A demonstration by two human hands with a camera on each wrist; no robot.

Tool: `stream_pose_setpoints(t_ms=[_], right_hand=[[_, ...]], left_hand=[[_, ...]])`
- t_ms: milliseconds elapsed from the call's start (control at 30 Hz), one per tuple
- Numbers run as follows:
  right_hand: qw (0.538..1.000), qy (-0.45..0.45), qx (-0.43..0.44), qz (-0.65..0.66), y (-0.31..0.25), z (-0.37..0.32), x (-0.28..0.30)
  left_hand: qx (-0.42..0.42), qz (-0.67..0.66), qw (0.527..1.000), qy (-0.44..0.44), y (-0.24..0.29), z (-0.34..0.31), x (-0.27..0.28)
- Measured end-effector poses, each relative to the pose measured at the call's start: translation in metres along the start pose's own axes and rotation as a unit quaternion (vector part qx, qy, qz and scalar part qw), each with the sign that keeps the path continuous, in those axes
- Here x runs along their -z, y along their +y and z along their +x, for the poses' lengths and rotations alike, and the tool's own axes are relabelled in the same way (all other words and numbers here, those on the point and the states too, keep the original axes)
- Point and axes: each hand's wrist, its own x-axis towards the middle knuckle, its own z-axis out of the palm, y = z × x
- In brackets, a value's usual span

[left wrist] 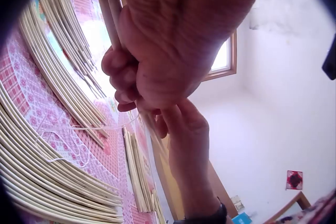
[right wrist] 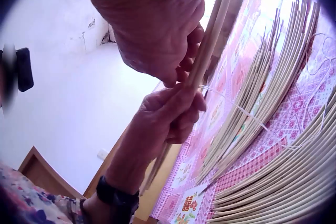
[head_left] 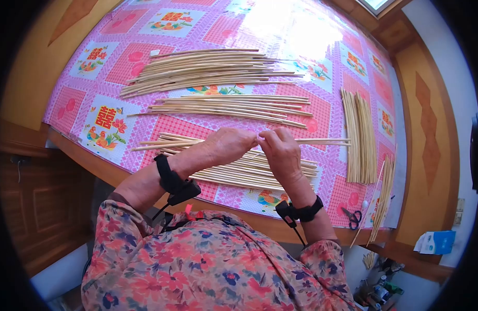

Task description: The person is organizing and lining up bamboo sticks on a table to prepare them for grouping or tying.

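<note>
My left hand grips a few thin pale wooden sticks, its fingers curled round them. Close against it, my right hand has its thumb and fingertips pinched together at the sticks, at the white string. The held sticks run out past the right hand toward the right in the head view. From between the hands the string trails down over the table in both wrist views. Below the hands lies a loose bunch of similar sticks. How the string passes round the held sticks is hidden by the fingers.
Two more stick bunches lie beyond the hands, a large far one and a smaller near one. Sticks also lie upright in view at the right and near the corner. Black scissors rest on the patterned pink tablecloth.
</note>
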Motion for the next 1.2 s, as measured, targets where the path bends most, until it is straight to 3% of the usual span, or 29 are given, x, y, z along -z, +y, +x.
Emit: stream_pose_setpoints(t_ms=[100,267,333,400,433,467,500,533,567,600,633,700,733,800,867,933,967,1067,1100,1133,1200], right_hand=[[0.995,-0.035,0.089,-0.002,0.009,0.008,-0.006],[0.987,-0.084,0.138,0.020,0.011,0.015,-0.008],[0.993,-0.056,0.068,0.073,0.009,0.011,-0.012],[0.990,0.007,0.052,0.127,0.015,0.014,-0.018],[0.986,0.055,0.032,0.156,0.009,0.032,-0.005],[0.979,0.126,0.048,0.154,0.001,0.053,0.010],[0.975,0.150,0.023,0.160,0.005,0.064,0.020],[0.933,0.099,-0.144,0.315,0.011,0.059,0.027],[0.847,0.124,-0.207,0.474,0.014,0.059,0.025],[0.728,0.140,-0.259,0.619,0.013,0.063,0.021],[0.728,0.134,-0.253,0.623,0.011,0.069,0.021],[0.626,0.120,-0.383,0.669,0.007,0.071,0.032],[0.624,0.125,-0.388,0.666,0.015,0.067,0.038],[0.681,-0.040,-0.302,0.665,0.049,0.073,0.057],[0.812,-0.011,-0.284,0.510,0.089,0.086,0.082],[0.867,0.171,-0.252,0.394,0.141,0.108,0.130],[0.868,0.167,-0.250,0.394,0.136,0.113,0.132],[0.884,0.299,-0.268,0.239,0.123,0.114,0.135],[0.927,0.161,-0.215,0.262,0.150,0.095,0.106],[0.901,0.011,-0.293,0.321,0.128,0.080,0.071],[0.917,-0.212,-0.208,0.267,0.112,0.043,0.006]], left_hand=[[-0.008,-0.001,0.999,-0.038,-0.001,0.005,0.004],[0.009,0.000,0.999,-0.050,0.001,0.001,0.009],[0.022,-0.007,0.998,-0.059,0.002,0.002,0.007],[0.027,0.006,0.997,-0.078,0.005,0.005,0.009],[0.020,0.035,0.988,-0.146,0.004,0.002,-0.001],[-0.016,0.023,0.987,-0.155,-0.003,-0.006,-0.025],[0.004,0.007,0.993,-0.117,-0.007,-0.007,-0.022],[0.016,-0.012,0.997,-0.079,-0.008,-0.005,-0.021],[0.020,-0.017,0.997,-0.076,-0.012,-0.001,-0.018],[0.001,0.004,0.997,-0.078,-0.020,0.005,-0.010],[-0.021,0.029,0.996,-0.084,-0.027,0.009,-0.002],[-0.015,0.031,0.996,-0.088,-0.028,0.014,0.001],[-0.005,0.028,0.995,-0.092,-0.026,0.015,-0.001],[-0.015,0.034,0.995,-0.088,-0.033,0.019,-0.008],[-0.012,0.046,0.993,-0.104,-0.043,0.026,-0.015],[-0.018,0.049,0.993,-0.103,-0.045,0.032,-0.011],[-0.018,0.051,0.993,-0.103,-0.046,0.033,-0.010],[-0.023,0.082,0.990,-0.117,-0.055,0.041,-0.018],[-0.024,0.082,0.990,-0.116,-0.054,0.046,-0.019],[-0.017,0.081,0.990,-0.117,-0.052,0.047,-0.019],[-0.002,0.083,0.990,-0.116,-0.055,0.049,-0.017]])
